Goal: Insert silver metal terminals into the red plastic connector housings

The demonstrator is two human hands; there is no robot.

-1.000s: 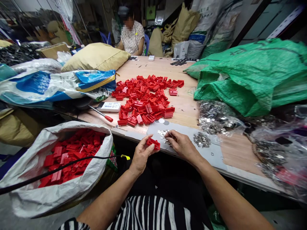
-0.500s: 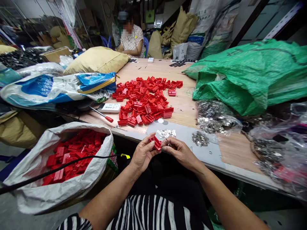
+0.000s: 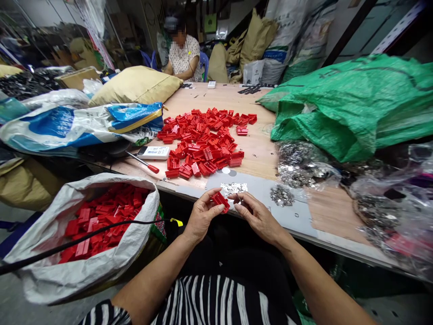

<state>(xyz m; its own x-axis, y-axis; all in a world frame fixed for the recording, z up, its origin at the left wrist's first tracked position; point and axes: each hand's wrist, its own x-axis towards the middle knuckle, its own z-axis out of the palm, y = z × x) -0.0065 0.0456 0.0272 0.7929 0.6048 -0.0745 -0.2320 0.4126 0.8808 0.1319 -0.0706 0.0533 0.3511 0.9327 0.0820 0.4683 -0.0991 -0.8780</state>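
With the hands as the clock's centre, a white woven sack [image 3: 37, 275] stands at eight o'clock, heaped with loose red plastic blocks. At eleven o'clock, a red-handled screwdriver [image 3: 144, 161] lies on the bench [image 3: 257, 153] beside a white handheld device [image 3: 154, 152]. The left hand [image 3: 202, 220] has its grip closed on one red plastic part [image 3: 220, 201], pinched between thumb and fingers just above the bench's front edge. The right hand [image 3: 260, 221] is just beside it, its grip curled nearly shut (whether anything tiny sits in those fingertips, I can't tell). At twelve o'clock a broad heap of red parts [image 3: 203, 142] covers the bench, and a seated co-worker [image 3: 182, 56] is at its far end. A small pile of silver pieces [image 3: 282, 195] lies on a grey sheet [image 3: 291, 216] at two o'clock, below a green woven sack [image 3: 338, 108]. A clear plastic bag [image 3: 389, 212] of silver pieces slumps at three o'clock.
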